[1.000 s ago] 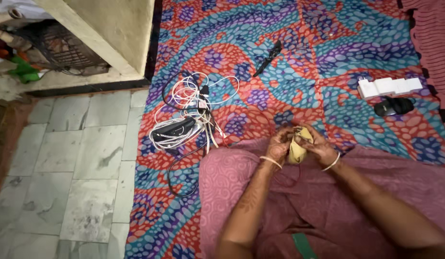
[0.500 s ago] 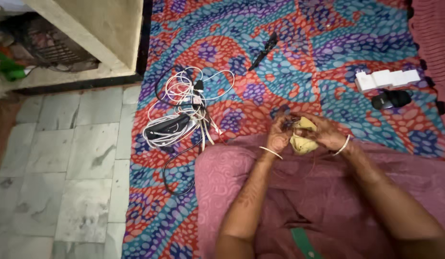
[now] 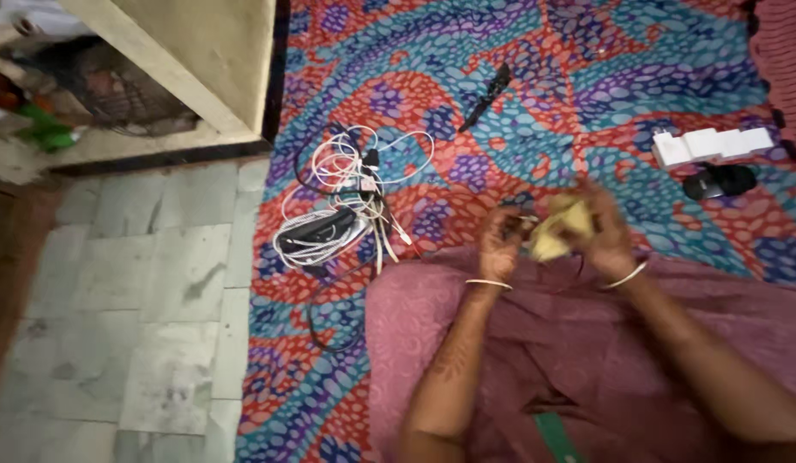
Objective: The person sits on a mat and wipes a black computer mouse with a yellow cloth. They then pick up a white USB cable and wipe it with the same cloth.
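A small yellowish cloth pouch (image 3: 559, 231) is held up between both hands above my lap, which is covered in pink patterned fabric (image 3: 518, 334). My right hand (image 3: 608, 231) grips the pouch's right side from behind. My left hand (image 3: 501, 240) pinches its left edge, fingers bent. A thin dark cord hangs from the pouch down onto the lap. Both wrists wear a thin pale bangle. The picture is blurred by motion.
A tangle of white and black cables with a dark device (image 3: 338, 206) lies on the colourful patterned sheet (image 3: 535, 94) to the left. A black slim object (image 3: 486, 96) lies farther off. White blocks (image 3: 714, 144) and a black item (image 3: 718, 181) sit at right. Tiled floor (image 3: 141, 291) at left.
Both hands have lifted the pouch a little higher and to the right. The right hand has turned so its back faces the camera.
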